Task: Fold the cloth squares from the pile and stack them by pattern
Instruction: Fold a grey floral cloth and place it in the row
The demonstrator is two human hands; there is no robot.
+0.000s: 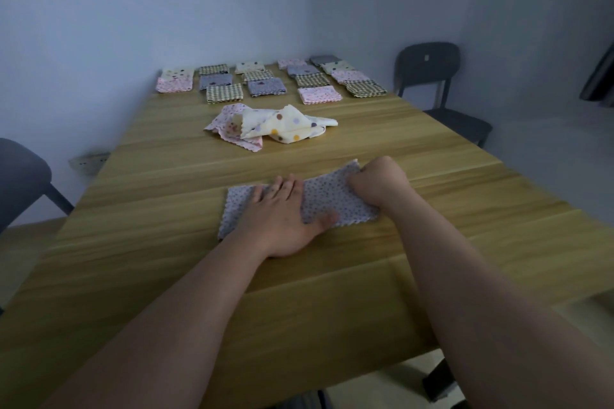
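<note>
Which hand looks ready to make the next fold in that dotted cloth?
Probably the right hand: it grips the right end of the dotted cloth, while the left hand lies flat on it, pinning it down.

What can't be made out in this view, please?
Head view: fingertips of the right hand, curled under its knuckles on the lilac cloth.
Head view: that cloth's middle, under the left hand.
Head view: cloth count in the pile; they overlap.
Head view: layers of far folded cloths, too small.
</note>
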